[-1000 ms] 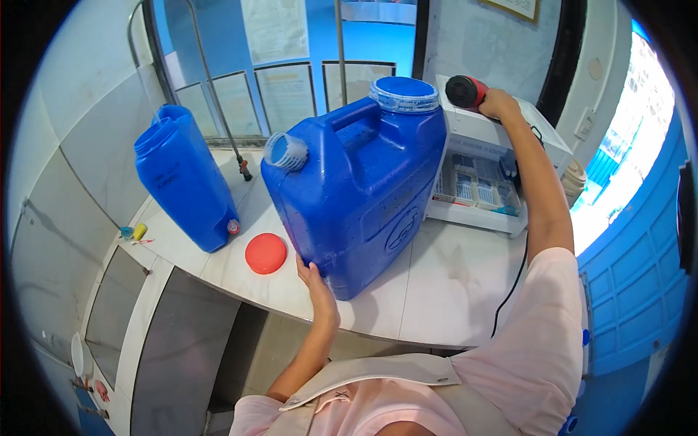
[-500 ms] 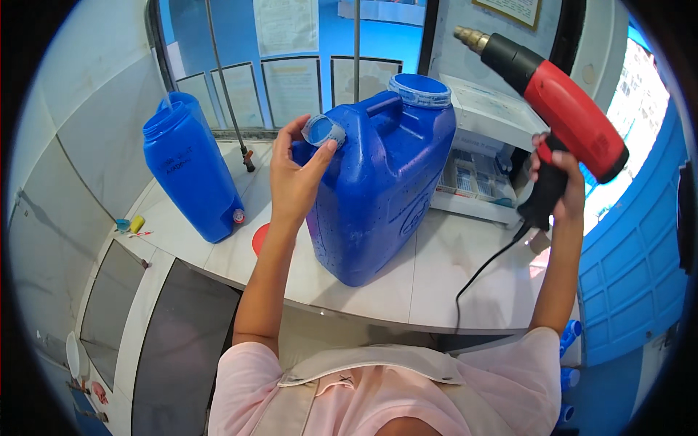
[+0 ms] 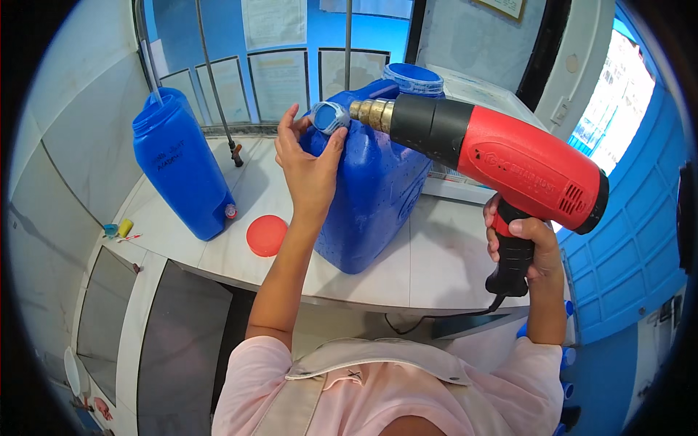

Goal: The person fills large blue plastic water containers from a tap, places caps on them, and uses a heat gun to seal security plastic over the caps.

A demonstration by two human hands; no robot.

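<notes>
A large blue jug stands on the white counter in front of me. At its near top corner is a small blue cap with a clear, whitish band around it. My left hand pinches this cap between thumb and fingers. In my right hand is a red and black heat gun, gripped by its black handle. Its metal nozzle points left, right beside the cap; whether they touch I cannot tell. The heat gun hides part of the jug, whose wide mouth is uncapped.
Another tall blue container stands at the left with a tube in its mouth. A red lid lies on the counter by my left forearm. The heat gun's cord hangs at the front edge. Metal pipes rise behind, before a window.
The heat gun has come down and left, from raised at the upper right to level, its nozzle now at the cap. My left hand stays at the cap. More of the red lid shows.
</notes>
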